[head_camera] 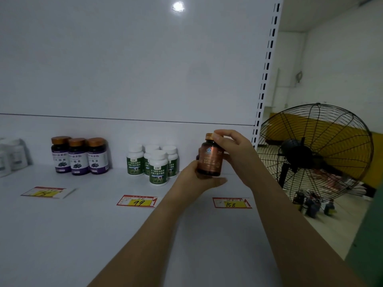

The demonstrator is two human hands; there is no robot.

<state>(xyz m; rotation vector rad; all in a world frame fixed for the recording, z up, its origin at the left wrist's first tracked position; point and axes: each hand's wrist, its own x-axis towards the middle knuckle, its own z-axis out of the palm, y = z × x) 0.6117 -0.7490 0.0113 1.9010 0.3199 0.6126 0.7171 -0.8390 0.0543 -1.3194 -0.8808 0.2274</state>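
A brown bottle with a copper label and a gold cap is held upright above the white shelf, near its right end. My left hand grips the bottle's lower part from the left and underneath. My right hand holds its upper part, fingertips curled over the cap. The "158" price tag lies on the shelf just below the bottle.
Several white-capped green-label bottles stand left of my hands, above a "99" tag. Three purple-label bottles stand further left, white bottles at the far left. A black floor fan stands right of the shelf upright.
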